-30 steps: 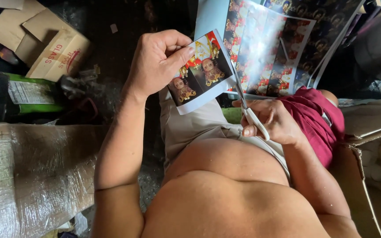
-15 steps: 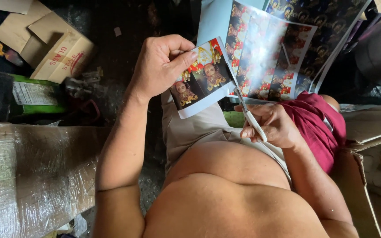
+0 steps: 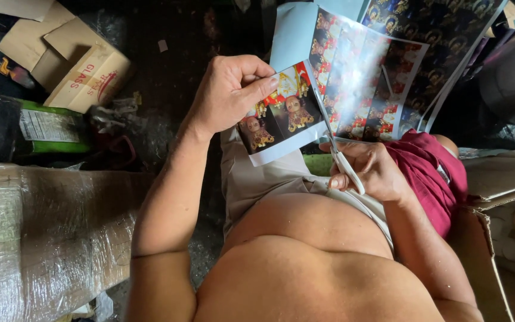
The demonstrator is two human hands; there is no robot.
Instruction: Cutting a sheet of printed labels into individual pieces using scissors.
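Pictures on a shiny sheet (image 3: 359,77) are being cut apart. On the far left lie a wrapped bundle (image 3: 37,238), a green pack (image 3: 49,128) and a box (image 3: 84,74). The left hand (image 3: 227,95) pinches a strip (image 3: 281,116) with two pictures, fingers tight on its top edge. White scissors (image 3: 338,149) in the right hand (image 3: 371,170) cut along the strip's right side, and it looks nearly free. Many pictures are left uncut. A red cloth (image 3: 430,173) lies by the right arm. Nothing blocks the blades.
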